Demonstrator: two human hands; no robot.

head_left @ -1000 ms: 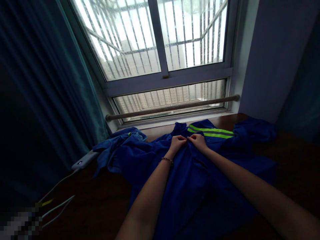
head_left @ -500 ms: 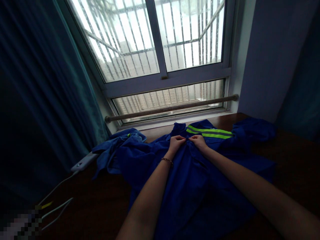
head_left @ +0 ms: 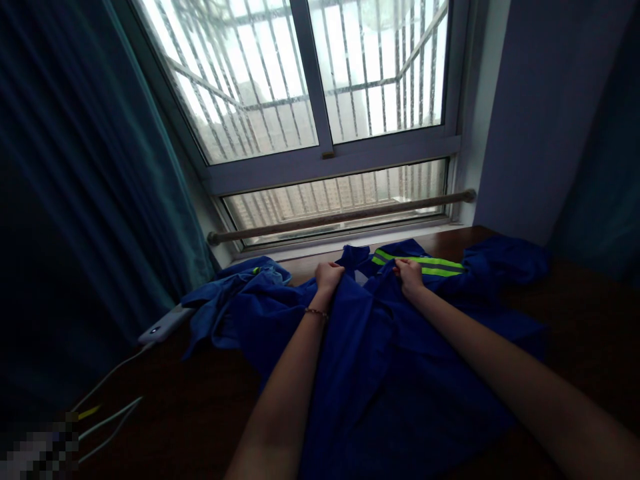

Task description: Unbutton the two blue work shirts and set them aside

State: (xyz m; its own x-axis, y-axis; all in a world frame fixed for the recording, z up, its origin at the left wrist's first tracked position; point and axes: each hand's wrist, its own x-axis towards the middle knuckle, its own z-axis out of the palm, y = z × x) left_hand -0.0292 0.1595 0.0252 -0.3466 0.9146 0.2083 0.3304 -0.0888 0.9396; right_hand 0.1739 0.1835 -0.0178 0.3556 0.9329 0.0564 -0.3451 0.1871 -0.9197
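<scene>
A blue work jacket (head_left: pixel 360 347) with a yellow-green and grey reflective stripe (head_left: pixel 435 267) lies spread over the dark wooden surface, its collar toward the window. My left hand (head_left: pixel 329 275) is closed on one front edge of the jacket, just below the collar. On the opposite front edge, near the stripe, my right hand (head_left: pixel 409 275) grips the cloth. Between my two hands the front is parted, and a pale patch shows inside near the collar. The jacket's lower part spreads between my forearms.
Left of the jacket lies a crumpled lighter blue garment (head_left: pixel 220 303). A white device (head_left: pixel 167 325) with a cable sits beside the curtain (head_left: pixel 100 167). Behind are a barred window (head_left: pixel 300 80) and a horizontal rail (head_left: pixel 345 217). More cables and a pixelated area occupy the lower left.
My hands were close together at the jacket's front; now they are apart, the left farther left and the right farther right. The front edges have parted between them.
</scene>
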